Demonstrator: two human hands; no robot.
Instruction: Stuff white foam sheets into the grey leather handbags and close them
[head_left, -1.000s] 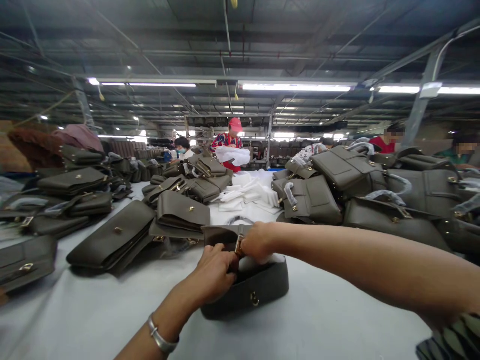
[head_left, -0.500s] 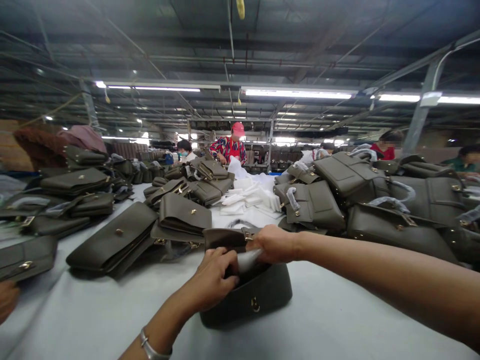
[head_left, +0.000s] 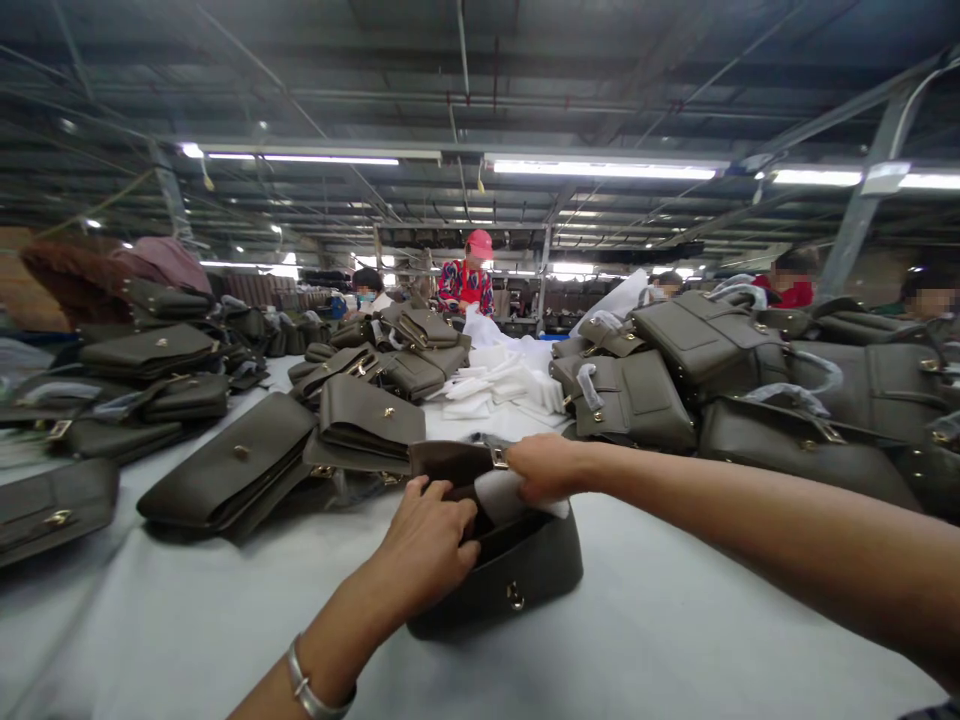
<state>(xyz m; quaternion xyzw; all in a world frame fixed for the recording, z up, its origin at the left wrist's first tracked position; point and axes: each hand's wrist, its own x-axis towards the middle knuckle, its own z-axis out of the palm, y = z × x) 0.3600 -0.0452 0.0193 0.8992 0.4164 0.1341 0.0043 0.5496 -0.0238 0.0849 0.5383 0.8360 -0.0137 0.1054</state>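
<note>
A dark olive handbag [head_left: 544,560] stands before me on the white-covered table, its flap raised and its mouth open. On its front is a gold clasp [head_left: 515,597]. My left hand [head_left: 433,535] is curled over the left side of the opening, gripping the bag, with some fingertips hidden. At the back of the mouth my right hand [head_left: 547,465] is closed on a piece of white padding [head_left: 496,497], which shows on both sides of the fingers. Part of the padding is down inside the bag.
Several similar bags [head_left: 232,460] lie to the left, and a heap of more bags [head_left: 634,405] rises on the right, some with wrapped handles. A pile of white padding pieces [head_left: 502,380] sits beyond my bag. Across the table is a person in a red cap [head_left: 478,245].
The padding has turned and now spreads across the bag's mouth, past my right hand. My left hand stays at the bag's left side. Another person's hand has left the left edge.
</note>
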